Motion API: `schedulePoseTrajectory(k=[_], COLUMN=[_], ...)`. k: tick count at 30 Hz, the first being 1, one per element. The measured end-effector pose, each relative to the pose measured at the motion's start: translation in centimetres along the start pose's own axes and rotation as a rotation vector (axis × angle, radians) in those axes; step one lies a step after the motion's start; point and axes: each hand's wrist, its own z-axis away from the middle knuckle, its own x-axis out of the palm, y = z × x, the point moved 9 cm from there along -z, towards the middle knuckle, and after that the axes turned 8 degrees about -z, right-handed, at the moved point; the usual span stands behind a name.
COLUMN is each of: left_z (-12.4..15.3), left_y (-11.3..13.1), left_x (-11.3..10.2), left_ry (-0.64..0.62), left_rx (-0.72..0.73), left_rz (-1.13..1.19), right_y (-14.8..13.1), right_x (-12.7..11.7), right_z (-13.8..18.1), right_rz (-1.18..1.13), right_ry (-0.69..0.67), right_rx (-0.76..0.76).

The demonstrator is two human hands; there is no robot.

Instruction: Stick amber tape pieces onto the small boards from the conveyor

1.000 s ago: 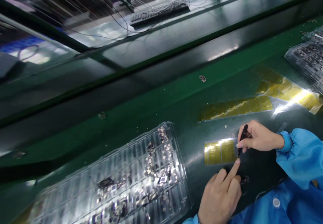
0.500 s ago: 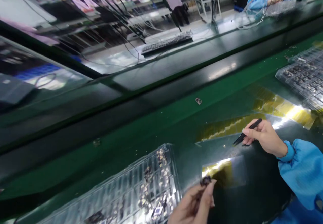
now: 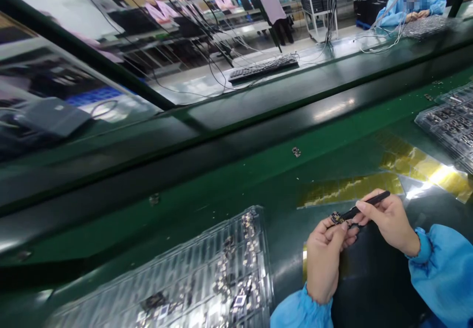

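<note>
Between the thumb and fingers of my left hand (image 3: 325, 259) is a small electronic module (image 3: 336, 217), held up over the dark green bench. My right hand (image 3: 388, 222) is closed around black tweezers (image 3: 369, 204), whose tips reach the module or lie right beside it; contact is too small to tell. The fingers of both hands come close together. Beneath and left of my left hand, part of a yellow film piece (image 3: 305, 261) shows; the rest is hidden. Strips of yellow film (image 3: 347, 190) lie just beyond my hands.
A clear plastic tray (image 3: 185, 269) with small parts lies at the lower left. Another parts tray (image 3: 451, 121) stands at the right. A loose small part (image 3: 296, 151) lies on the green surface. Behind the bench ledge, a co-worker (image 3: 412, 5) sits at another table.
My left hand has moved up and right, bringing the module to the tweezers. My right hand stays near the same place, the tweezers now at the module. The view has shifted slightly.
</note>
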Motion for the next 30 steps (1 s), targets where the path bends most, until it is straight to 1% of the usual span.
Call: schedulePoseTrajectory(k=[17, 26, 30], left_z=[-0.11, -0.11, -0.05], left_y=[-0.27, -0.28, -0.25], left_x=[0.27, 0.09, 0.1], left_ry=[-0.038, -0.002, -0.013], left_rx=[0.023, 0.011, 0.025], left_rz=[-0.025, -0.002, 0.003], right_y=[0.28, 0.18, 0.01], right_x=[0.31, 0.24, 0.28], right_z=[0.04, 0.02, 0.09], right_rz=[0.074, 0.085, 0.085], right_ry=[-0.007, -0.002, -0.003], right_rx=[-0.003, -0.019, -0.033])
